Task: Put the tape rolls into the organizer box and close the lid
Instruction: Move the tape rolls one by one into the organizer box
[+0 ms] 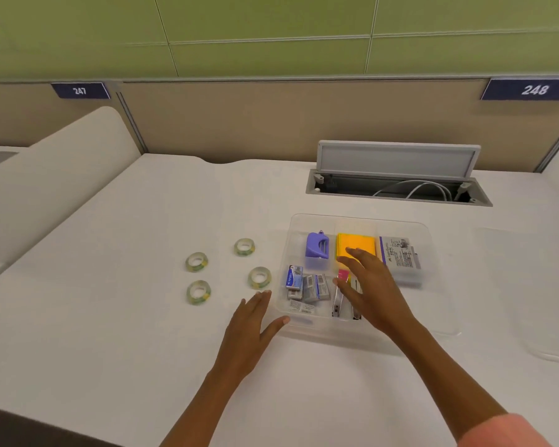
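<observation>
Several clear tape rolls with green-yellow cores lie flat on the white desk: one at the back (pixel 244 247), one at the left (pixel 196 261), one at the front left (pixel 198 292) and one nearest the box (pixel 259 278). The clear organizer box (pixel 439 317) stands open to their right, holding a purple punch (pixel 317 248), orange sticky notes (pixel 357 245), staple boxes (pixel 307 287) and a stapler (pixel 339 301). My left hand (pixel 250 327) rests flat beside the box's front left corner, fingers apart. My right hand (pixel 368 288) hovers over the box's middle, fingers spread, holding nothing.
A clear lid (pixel 530 285) lies flat on the desk right of the box. Behind the box an open cable hatch (pixel 397 185) with white cables is set into the desk. A beige partition (pixel 271 117) closes the back; a rounded divider (pixel 62 162) stands at left.
</observation>
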Demonstrator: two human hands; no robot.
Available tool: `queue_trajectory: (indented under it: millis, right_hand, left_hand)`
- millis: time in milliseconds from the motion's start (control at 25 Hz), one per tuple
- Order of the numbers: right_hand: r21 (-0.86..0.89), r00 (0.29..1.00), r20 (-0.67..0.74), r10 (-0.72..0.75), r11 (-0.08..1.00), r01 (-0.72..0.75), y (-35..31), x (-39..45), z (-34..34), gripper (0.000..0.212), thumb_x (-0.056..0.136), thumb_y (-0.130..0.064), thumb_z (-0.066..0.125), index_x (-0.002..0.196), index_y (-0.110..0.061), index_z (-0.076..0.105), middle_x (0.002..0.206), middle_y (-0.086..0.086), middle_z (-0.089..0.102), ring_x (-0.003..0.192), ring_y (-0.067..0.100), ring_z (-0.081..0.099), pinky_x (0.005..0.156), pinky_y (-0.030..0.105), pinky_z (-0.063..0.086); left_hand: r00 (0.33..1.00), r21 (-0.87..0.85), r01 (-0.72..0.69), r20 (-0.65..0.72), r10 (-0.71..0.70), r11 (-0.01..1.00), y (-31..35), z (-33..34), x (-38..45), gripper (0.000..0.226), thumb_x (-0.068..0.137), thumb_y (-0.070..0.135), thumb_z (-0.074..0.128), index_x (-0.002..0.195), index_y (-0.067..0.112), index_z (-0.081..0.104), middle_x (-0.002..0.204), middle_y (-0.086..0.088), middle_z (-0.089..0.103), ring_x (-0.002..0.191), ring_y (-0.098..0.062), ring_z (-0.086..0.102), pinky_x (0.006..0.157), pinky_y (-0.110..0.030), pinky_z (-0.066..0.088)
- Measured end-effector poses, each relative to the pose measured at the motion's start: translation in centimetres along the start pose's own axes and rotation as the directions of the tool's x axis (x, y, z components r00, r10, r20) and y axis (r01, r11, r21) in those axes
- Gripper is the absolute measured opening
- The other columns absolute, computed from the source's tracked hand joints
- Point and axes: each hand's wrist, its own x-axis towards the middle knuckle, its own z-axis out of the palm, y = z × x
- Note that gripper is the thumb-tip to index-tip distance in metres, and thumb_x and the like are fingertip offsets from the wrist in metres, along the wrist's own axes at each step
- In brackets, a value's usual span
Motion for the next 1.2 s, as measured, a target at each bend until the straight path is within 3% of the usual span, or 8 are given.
queue_trajectory:
  millis: [120,240,360,600,680,760,880,1200]
  right_hand:
    - [0.08,1.0,0.019,-0.015,0.997,0.013,-3.4,2.2,1.2,0.043,0.09,-0.027,0.057,0.131,-0.02,0.049,0.145,0.006,0.044,0.135,0.024,0.035,0.111,0.039,0.031]
    - [0.107,0.996,0.063,-0.058,0.993,0.051,-6.4,4.0,3.1,0.042,0.09,-0.025,0.056,0.131,-0.021,0.049,0.142,0.004,0.047,0.133,0.023,0.038,0.109,0.038,0.032]
    - [0.043,0.983,0.152,-0.107,0.994,0.102,-8.9,5.9,5.2,0.043,0.089,-0.026,0.057,0.13,-0.022,0.049,0.138,0.003,0.051,0.129,0.021,0.041,0.108,0.036,0.033]
    - [-0.337,0.914,0.38,-0.143,0.899,0.281,-11.0,9.4,7.5,0.046,0.087,-0.031,0.058,0.13,-0.016,0.049,0.128,0.009,0.059,0.121,0.024,0.05,0.119,0.041,0.0]
    - [-0.363,0.907,0.395,-0.143,0.883,0.297,-11.2,9.5,7.5,0.048,0.086,-0.035,0.057,0.13,-0.016,0.048,0.125,0.009,0.061,0.118,0.024,0.053,0.119,0.042,-0.003]
    - [-0.352,0.885,0.46,-0.074,0.899,0.259,-11.9,10.2,9.2,0.048,0.085,-0.036,0.058,0.129,-0.017,0.048,0.121,0.008,0.062,0.115,0.023,0.056,0.118,0.042,-0.005]
    - [-0.361,0.904,0.421,-0.067,0.902,0.235,-11.6,9.8,9.0,0.047,0.086,-0.033,0.057,0.129,-0.018,0.048,0.12,0.008,0.063,0.115,0.022,0.056,0.118,0.041,-0.006]
    - [0.023,0.961,0.27,-0.056,0.998,0.052,-11.4,9.1,7.9,0.056,0.083,-0.027,0.065,0.133,-0.017,0.044,0.136,0.006,0.054,0.127,0.021,0.045,0.117,0.035,0.01]
  left_hand:
    - [0.99,0.063,-0.127,-0.06,0.131,0.99,-2.5,-0.6,1.3,0.059,0.091,0.046,0.042,0.14,0.015,0.034,0.153,0.0,0.026,0.143,-0.009,0.009,0.117,-0.027,-0.003]
    - [0.989,0.029,-0.112,-0.099,0.114,0.993,-5.1,-1.4,2.9,0.048,0.096,0.028,0.04,0.14,0.012,0.034,0.154,-0.002,0.024,0.143,-0.011,0.007,0.116,-0.025,0.001]
    - [0.989,0.066,-0.115,-0.082,0.12,0.991,-6.8,-1.5,4.5,0.049,0.097,0.026,0.036,0.143,0.011,0.027,0.156,-0.005,0.018,0.145,-0.018,0.009,0.118,-0.028,0.003]
    - [0.982,0.133,-0.146,-0.103,0.16,0.98,-6.6,-1.6,7.1,0.052,0.097,0.035,0.032,0.144,0.012,0.024,0.156,-0.008,0.015,0.145,-0.018,0.008,0.119,-0.032,0.0]
    - [0.971,0.159,-0.151,-0.16,0.177,0.976,-6.0,-1.6,6.8,0.052,0.097,0.036,0.03,0.144,0.013,0.024,0.156,-0.008,0.017,0.145,-0.018,0.01,0.119,-0.032,0.002]
    - [0.981,0.144,-0.144,-0.106,0.16,0.979,-8.0,-1.2,7.5,0.051,0.097,0.035,0.031,0.143,0.013,0.025,0.156,-0.008,0.019,0.144,-0.019,0.012,0.119,-0.032,0.003]
    - [0.979,0.133,-0.156,-0.112,0.171,0.979,-7.7,-1.2,7.3,0.051,0.097,0.036,0.032,0.143,0.014,0.027,0.155,-0.008,0.02,0.144,-0.019,0.014,0.119,-0.032,0.004]
    - [0.982,0.183,-0.121,-0.124,0.145,0.976,-6.9,-1.2,7.5,0.051,0.097,0.031,0.035,0.14,0.004,0.031,0.152,-0.015,0.026,0.143,-0.025,0.02,0.118,-0.034,0.006]
